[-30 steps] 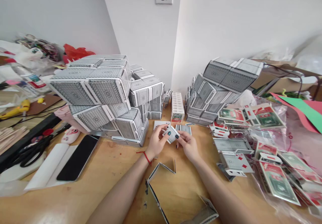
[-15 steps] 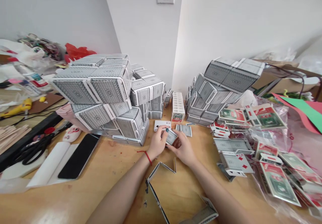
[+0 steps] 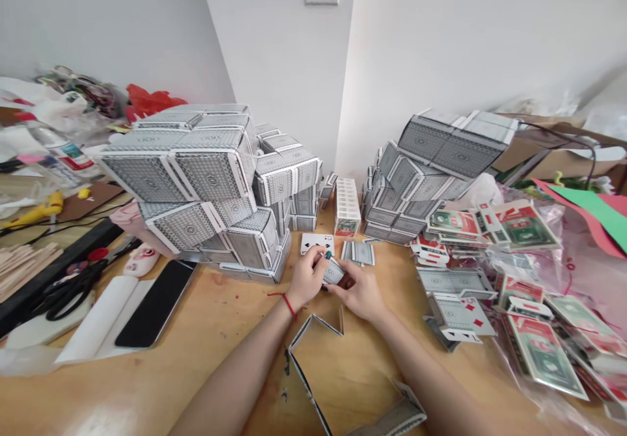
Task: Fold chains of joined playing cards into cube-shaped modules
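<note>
Playing card (image 3: 333, 271) and fingers meet low over the middle of the counter (image 3: 235, 331): it sits between our left hand (image 3: 306, 278) and our right hand (image 3: 363, 292), so neither is clearly nearer. The fingers of both hands are pinched on it, one painted left nail by its far edge. Its long axis seems to slant from far left to near right, but the fingers cover its ends and we cannot be sure. We see a grey patterned back with a pale border; whether it is folded we cannot tell. Just beyond our left hand lies a face-up spade card (image 3: 317, 241); beyond our right hand lie grey-backed cards (image 3: 359, 252). On the near side, between our forearms, a bent grey strip (image 3: 394, 418) stands on the counter.
</note>
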